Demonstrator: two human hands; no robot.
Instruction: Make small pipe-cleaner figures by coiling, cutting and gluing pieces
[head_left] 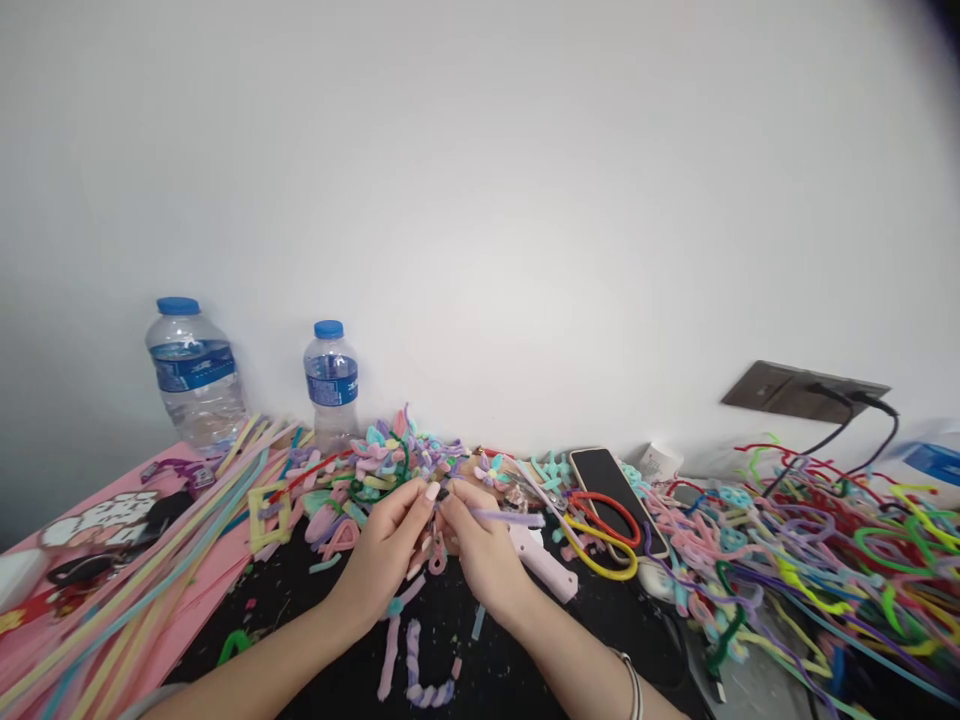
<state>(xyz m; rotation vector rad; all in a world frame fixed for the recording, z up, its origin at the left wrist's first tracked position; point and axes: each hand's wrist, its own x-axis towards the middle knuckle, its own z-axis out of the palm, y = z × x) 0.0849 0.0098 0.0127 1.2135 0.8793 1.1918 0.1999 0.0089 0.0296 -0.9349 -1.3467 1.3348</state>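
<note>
Held close together in the middle, my left hand and my right hand are both closed, thumbs and fingertips pinched. A lilac pipe cleaner sticks out to the right from my right hand. Between the fingertips shows a small dark bit, too small to name. Just under the fingers is a pink looped piece; whether it hangs from them I cannot tell. What my left fingers pinch is mostly hidden. Below lie a twisted lilac and pink pipe cleaner curve and a pink straight piece.
Piled pipe cleaners cover the right side. A phone, red-handled and yellow-handled loops, and a pale lilac tool handle lie right of my hands. Two water bottles stand by the wall. Long pipe cleaners lie left.
</note>
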